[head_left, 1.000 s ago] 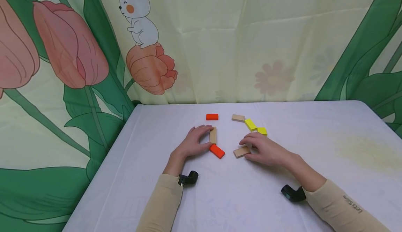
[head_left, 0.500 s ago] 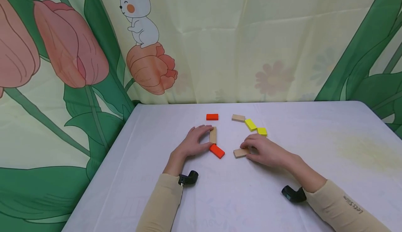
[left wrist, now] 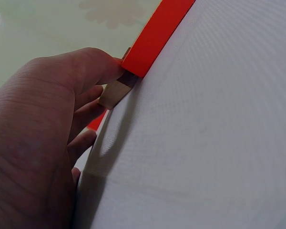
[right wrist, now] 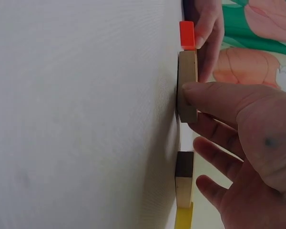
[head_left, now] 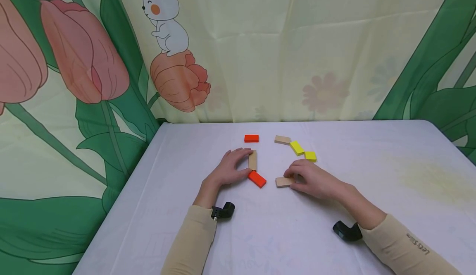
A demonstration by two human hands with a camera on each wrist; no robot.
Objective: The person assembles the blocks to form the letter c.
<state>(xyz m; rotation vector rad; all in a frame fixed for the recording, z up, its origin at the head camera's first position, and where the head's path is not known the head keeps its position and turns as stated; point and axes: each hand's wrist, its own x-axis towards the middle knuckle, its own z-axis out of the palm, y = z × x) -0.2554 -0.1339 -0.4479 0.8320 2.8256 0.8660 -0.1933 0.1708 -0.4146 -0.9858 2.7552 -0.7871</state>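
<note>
The held wood block (head_left: 284, 182) lies at the near middle of the tabletop (head_left: 372, 175), its left end apart from the near red block (head_left: 257, 179). The right hand (head_left: 314, 179) pinches its right part narrowly between thumb and fingers. The step looks like a small adjustment of this block: a light, low pinch, a slow slide, then a straight release should leave its angle true.

To the left, the left hand (head_left: 231, 168) spans the left wood block (head_left: 252, 160) lengthwise, thumb at the near end beside the near red block; it should press gently, so neither shifts. Farther off lie the far red block (head_left: 251, 138), the far wood block (head_left: 282, 139) and two yellow blocks (head_left: 296, 148); the right knuckles should avoid the nearer yellow one.
</note>
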